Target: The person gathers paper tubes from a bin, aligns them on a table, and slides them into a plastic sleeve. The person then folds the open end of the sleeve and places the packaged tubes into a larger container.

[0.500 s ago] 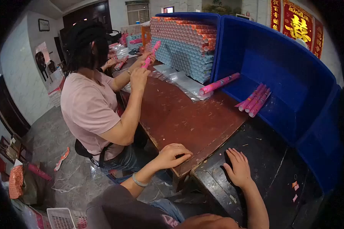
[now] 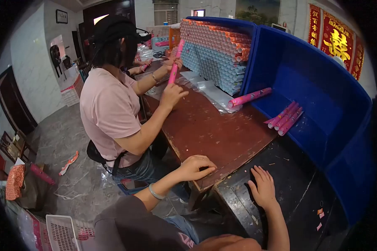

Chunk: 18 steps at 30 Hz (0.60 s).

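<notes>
My left hand (image 2: pixel 197 168) rests on the near corner of the brown table (image 2: pixel 205 134), fingers extended and thumb apart, holding nothing. A pale bangle (image 2: pixel 156 193) circles that wrist. My right hand (image 2: pixel 264 187) lies flat on the black table (image 2: pixel 287 171), fingers slightly spread, also without anything in it. Farther off, several pink printed rolls (image 2: pixel 285 117) lie together at the edge of an upright blue bin (image 2: pixel 310 83). Another single pink roll (image 2: pixel 251 97) reaches from the brown table into the bin.
Beside me on the left, a co-worker (image 2: pixel 109 104) holds an upright pink roll (image 2: pixel 176 60). A second blue bin holds stacked orange and light-blue tubes (image 2: pixel 213 54). Clear plastic bags (image 2: pixel 207 90) lie before it. Paper scraps (image 2: pixel 320 215) dot the black table; a white basket (image 2: pixel 63 232) stands lower left.
The view has shifted a little, so the scene sits farther right. The co-worker's near hand has dropped away from the roll, now held more upright. My hands stay in place.
</notes>
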Motion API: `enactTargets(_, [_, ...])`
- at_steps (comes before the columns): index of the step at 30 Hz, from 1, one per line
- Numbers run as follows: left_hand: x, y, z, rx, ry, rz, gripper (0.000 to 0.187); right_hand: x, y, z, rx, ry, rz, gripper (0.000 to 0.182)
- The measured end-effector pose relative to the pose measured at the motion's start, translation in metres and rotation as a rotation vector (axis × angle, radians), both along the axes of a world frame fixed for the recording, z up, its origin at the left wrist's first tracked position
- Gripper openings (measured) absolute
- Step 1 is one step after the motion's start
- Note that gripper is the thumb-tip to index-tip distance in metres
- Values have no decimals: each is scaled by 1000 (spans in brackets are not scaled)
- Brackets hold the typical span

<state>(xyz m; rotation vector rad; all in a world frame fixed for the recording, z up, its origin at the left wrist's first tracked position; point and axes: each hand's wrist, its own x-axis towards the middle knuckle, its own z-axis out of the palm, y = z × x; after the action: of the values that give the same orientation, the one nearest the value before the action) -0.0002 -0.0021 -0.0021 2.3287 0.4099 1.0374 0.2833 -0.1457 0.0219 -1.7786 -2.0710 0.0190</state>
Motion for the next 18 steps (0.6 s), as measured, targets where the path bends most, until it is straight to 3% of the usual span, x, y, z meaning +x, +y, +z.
enactTargets(18, [1, -2, 4, -3, 32, 18, 13, 0, -1, -1, 9, -8, -14, 49])
